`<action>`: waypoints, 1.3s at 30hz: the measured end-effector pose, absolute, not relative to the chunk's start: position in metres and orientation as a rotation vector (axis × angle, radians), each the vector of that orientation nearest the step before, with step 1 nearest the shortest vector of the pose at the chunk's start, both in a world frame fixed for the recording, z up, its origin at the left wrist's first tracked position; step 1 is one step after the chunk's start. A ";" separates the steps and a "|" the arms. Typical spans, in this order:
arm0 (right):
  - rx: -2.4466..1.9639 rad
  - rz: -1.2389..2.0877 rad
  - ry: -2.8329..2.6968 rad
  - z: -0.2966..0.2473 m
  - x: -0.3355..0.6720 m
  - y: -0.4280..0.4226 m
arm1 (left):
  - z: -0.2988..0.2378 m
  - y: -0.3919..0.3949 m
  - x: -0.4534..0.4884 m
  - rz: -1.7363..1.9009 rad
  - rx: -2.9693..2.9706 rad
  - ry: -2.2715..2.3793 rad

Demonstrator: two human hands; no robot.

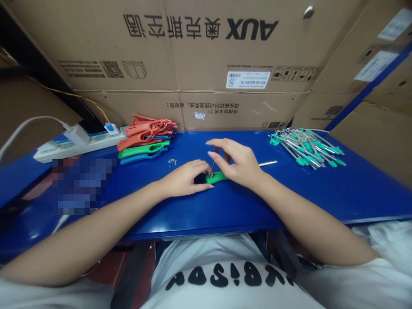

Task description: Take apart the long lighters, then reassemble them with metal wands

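Green handle: we are finding one slim green plastic handle (218, 177) lying mid-way across the glossy blue tabletop (322, 193), below the right fingertips and partly covered by the hands.
Long axis: we are reading it as running left to right, angling slightly away from the wearer; a straight silver metal tube (268, 163) is showing past the right hand (240, 161), any join being hidden.
Left hand: this hand (185, 178) is gripping the handle's left end, thumb along the near edge, fingers opposite.
Right hand: it is pinching a thin, steep metal rod (213, 165) above that end; we are unable to tell whether its tip is touching.
Surface: we are noting small silver metal pieces (172, 162) lying beyond the left hand.
Room: we are recording piled red, green and blue plastic handles (144, 133) at left, silver rods with teal plastic fittings (307, 148) at right, brown cardboard (193, 56) standing behind.
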State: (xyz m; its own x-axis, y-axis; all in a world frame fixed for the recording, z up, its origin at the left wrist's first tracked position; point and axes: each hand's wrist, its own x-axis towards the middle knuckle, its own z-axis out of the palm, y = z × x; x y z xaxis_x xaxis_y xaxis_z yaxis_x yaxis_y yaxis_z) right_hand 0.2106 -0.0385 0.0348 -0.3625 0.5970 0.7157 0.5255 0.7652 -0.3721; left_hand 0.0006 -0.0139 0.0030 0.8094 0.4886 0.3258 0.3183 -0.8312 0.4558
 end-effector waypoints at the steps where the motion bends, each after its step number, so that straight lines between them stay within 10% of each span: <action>1: -0.811 0.185 -2.054 0.035 0.210 -0.039 | 0.003 -0.014 0.001 0.613 2.610 0.611; 39: -0.728 0.392 -2.114 0.034 0.211 -0.038 | 0.000 -0.012 0.000 0.637 2.612 0.597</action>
